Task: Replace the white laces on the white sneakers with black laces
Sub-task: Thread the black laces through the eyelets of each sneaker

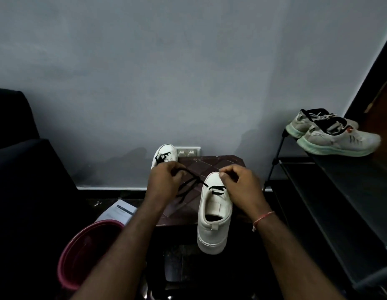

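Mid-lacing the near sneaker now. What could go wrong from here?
The near sneaker hangs heel-first over the front edge of the small table; a tug on the black lace might tip it off.
The lace sits only in the front eyelets, so the left hand pulling could draw the ends uneven.
The second sneaker stands at the back edge near that hand; a nudge could drop it.

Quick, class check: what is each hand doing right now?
Left hand: grips the black lace.
Right hand: fingers curled at the toe of the white sneaker; whether it holds anything cannot be told.
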Demonstrator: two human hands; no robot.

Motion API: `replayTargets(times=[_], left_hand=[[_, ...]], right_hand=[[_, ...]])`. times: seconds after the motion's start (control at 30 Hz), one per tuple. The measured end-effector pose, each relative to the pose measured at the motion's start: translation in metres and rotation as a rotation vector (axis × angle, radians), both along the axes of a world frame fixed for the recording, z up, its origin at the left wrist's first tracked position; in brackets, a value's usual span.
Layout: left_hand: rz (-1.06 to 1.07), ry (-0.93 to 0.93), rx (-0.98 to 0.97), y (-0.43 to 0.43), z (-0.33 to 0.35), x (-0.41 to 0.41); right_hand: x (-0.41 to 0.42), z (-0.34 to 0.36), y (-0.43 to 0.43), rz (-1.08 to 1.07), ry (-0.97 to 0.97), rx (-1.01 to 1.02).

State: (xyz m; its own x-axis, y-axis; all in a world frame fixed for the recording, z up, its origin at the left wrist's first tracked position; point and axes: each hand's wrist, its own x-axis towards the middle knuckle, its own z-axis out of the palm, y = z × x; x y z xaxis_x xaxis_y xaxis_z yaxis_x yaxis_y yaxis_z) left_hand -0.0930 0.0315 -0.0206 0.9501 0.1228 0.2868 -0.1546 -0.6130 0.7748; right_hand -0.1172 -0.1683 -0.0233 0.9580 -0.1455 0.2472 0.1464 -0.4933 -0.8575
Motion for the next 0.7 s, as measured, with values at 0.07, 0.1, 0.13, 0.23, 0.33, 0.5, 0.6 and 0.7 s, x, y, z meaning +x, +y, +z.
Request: replayTargets(times=[0.07, 0.1, 0.13, 0.23, 0.33, 0.5, 0.6, 0.7], left_hand=[[-0.116, 0.097, -0.173, -0.002, 0.016, 0.0], [-0.142, 0.116, -0.253, -0.002, 0.02, -0.001], [-0.159, 0.125, -0.326, -0.001, 0.024, -0.003], [-0.264, 0.202, -0.418, -0.003, 0.036, -0.021], [-0.415, 0.302, -0.259, 0.002, 0.048, -0.042], [-0.515, 0.503, -0.164, 0.018, 0.045, -0.041], [-0.156, 0.468, -0.457, 0.01, 0.025, -0.016], [-0.12, 0.585, -0.459, -0.005, 0.004, 0.005]], right_hand=[[-0.003, 0.012, 0.019, 0.122, 0.132, 0.174], [-0.005, 0.016, 0.029, 0.176, 0.244, 0.291], [-0.007, 0.019, 0.039, 0.204, 0.367, 0.392], [-0.006, 0.021, 0.058, 0.194, 0.587, 0.659], [-0.001, 0.018, 0.068, 0.09, 0.539, 1.085], [-0.002, 0.017, 0.076, 0.048, 0.481, 1.194], [-0.009, 0.013, 0.077, 0.12, 0.464, 0.987], [-0.02, 0.003, 0.077, 0.137, 0.421, 0.781]])
